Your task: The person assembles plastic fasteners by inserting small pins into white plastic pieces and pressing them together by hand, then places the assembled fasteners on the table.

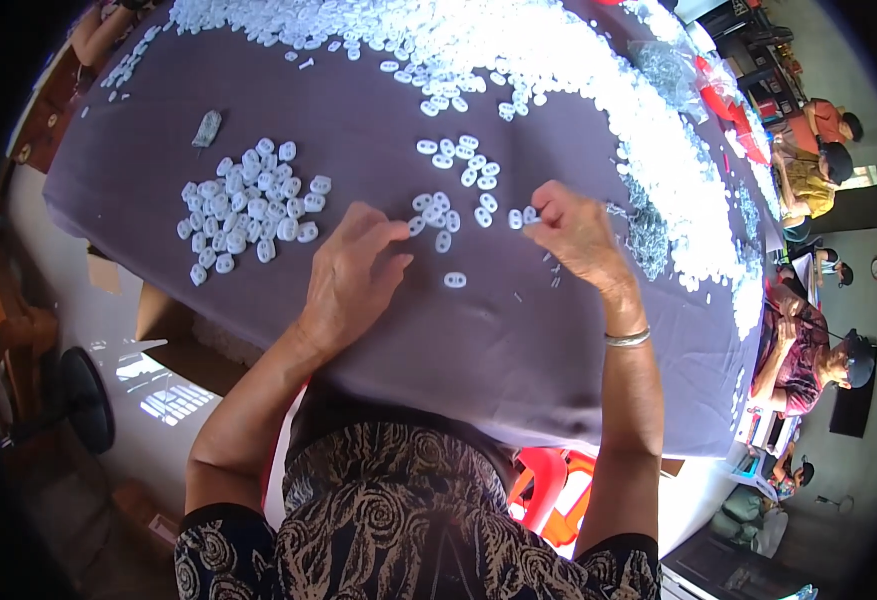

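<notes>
1. Worktop [518, 340]: covered by a purple-grey cloth, it fills most of the head view, its near edge hanging toward the person.
2. Large heap of white plastic pieces [558, 60]: spread across the far side and down the right edge of the worktop (too many and too small to tell apart singly).
3. Sorted pile of white oval pieces [248, 205]: lies on the left part of the cloth, just left of the left hand and apart from the large heap.
4. Left hand [350, 280]: rests palm down on the cloth, fingers loosely bent, with the fingertips at a white piece in the loose scatter; whether it grips that piece cannot be told.
5. Right hand [573, 235]: curled nearly closed, thumb and fingertips pinched together at a small white piece [529, 214]; a metal bangle [627, 339] sits on the wrist.
6. Loose scatter of oval pieces [453, 185]: lies between and just beyond the two hands.
7. Single oval piece [455, 280]: lies alone on the cloth, nearer the person, between the hands.
</notes>
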Available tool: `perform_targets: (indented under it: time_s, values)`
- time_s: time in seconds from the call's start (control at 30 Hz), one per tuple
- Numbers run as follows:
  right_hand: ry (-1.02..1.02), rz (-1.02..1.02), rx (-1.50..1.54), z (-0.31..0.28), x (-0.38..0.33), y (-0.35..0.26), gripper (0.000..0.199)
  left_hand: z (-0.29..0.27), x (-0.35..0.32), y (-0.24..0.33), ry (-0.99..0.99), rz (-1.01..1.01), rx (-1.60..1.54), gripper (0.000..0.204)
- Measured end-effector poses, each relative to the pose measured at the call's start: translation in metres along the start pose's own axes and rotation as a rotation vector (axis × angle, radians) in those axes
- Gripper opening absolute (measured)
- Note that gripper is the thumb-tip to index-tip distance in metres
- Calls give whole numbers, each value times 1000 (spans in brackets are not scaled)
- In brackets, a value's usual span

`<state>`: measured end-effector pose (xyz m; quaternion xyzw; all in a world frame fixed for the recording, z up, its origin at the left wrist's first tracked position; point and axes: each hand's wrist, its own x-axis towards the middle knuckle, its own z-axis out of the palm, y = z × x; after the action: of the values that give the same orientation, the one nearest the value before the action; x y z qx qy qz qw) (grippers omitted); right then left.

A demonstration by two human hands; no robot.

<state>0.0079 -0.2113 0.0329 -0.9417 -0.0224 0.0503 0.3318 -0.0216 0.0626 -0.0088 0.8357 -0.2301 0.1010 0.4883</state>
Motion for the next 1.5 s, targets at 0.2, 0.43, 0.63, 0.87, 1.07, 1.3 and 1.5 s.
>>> perform_targets:
  time_s: [0.2,0.43,0.63,0.87,1.07,1.3,1.5]
  values:
    - [7,-250,-84,23,22,-23,21,1,0,4,-15,-25,9,29]
    - [-3,-252,209,50,53,-43,20,2,2,2,-14,-8,48,29]
    - [370,-172,32,15,87,7,29,-1,3,4,-17,-27,50,30]
    - [488,-22,-663,-23,139,89,60,1,5,5,-45,-41,88,30]
    - [419,-254,-719,-11,176,87,67,-1,7,3,-65,-52,87,31]
    - [293,-252,-543,7,201,50,69,1,7,0,-85,-51,105,33]
    - [357,-365,-445,20,206,47,61,0,8,2,-97,-32,115,33]
